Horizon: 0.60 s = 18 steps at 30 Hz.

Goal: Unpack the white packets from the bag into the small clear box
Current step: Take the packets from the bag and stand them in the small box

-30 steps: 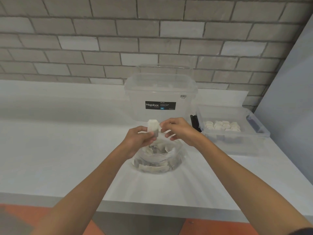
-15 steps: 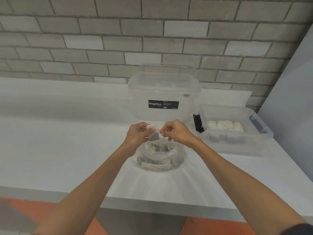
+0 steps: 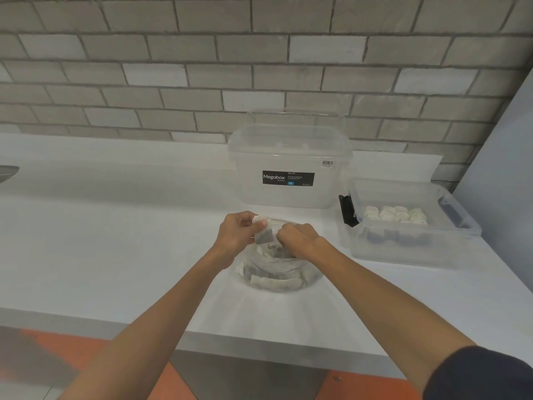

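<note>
A clear plastic bag (image 3: 277,272) with several white packets in it sits on the white counter in front of me. My left hand (image 3: 235,233) holds a white packet (image 3: 263,232) just above the bag's mouth. My right hand (image 3: 298,239) reaches down into the bag with curled fingers; what its fingertips touch is hidden. The small clear box (image 3: 409,226) stands to the right, with a row of white packets (image 3: 395,215) inside it.
A tall clear tub labelled Megabox (image 3: 288,168) stands behind the bag against the brick wall. A black clip (image 3: 347,209) sits on the small box's left end. A grey panel rises at the far right. The counter's front edge (image 3: 259,345) is near me.
Both hands have dropped lower toward the bag. My right hand let go of the packet and moved down into the bag's mouth. My left hand keeps the packet.
</note>
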Tool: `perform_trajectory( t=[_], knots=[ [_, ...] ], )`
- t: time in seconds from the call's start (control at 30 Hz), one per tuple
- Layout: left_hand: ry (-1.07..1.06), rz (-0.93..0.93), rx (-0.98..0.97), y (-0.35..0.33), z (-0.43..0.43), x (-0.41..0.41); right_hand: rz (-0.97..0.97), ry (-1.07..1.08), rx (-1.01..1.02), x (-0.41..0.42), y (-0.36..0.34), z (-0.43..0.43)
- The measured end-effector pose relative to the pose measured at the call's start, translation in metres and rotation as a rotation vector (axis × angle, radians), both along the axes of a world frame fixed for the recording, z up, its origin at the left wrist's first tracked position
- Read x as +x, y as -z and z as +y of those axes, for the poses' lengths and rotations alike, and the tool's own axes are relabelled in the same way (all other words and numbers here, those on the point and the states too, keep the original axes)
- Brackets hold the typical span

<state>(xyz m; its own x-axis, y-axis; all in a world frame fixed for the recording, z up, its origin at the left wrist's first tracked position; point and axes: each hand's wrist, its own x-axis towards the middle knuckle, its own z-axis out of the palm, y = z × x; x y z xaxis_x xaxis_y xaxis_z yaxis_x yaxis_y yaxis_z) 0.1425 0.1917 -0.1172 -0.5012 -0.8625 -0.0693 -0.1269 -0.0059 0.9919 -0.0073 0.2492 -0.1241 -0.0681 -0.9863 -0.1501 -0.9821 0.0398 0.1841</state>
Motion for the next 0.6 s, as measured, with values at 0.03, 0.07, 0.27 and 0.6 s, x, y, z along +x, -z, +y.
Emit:
perform_trajectory(
  t=[0.03,0.07,0.27,0.6],
  knots=[
    [0.000,0.001,-0.002,0.000,0.000,0.001,-0.001,0.003,-0.011,0.000,-0.002,0.001],
    [0.000,0.000,-0.004,0.000,0.000,0.002,-0.007,0.007,-0.021,-0.001,-0.004,0.002],
    [-0.020,-0.035,-0.031,-0.002,-0.006,0.006,-0.430,0.088,-0.163,-0.019,-0.022,0.006],
    [-0.087,-0.047,-0.106,-0.021,-0.011,-0.006,-1.163,0.356,-0.337,-0.047,-0.057,0.036]
  ],
)
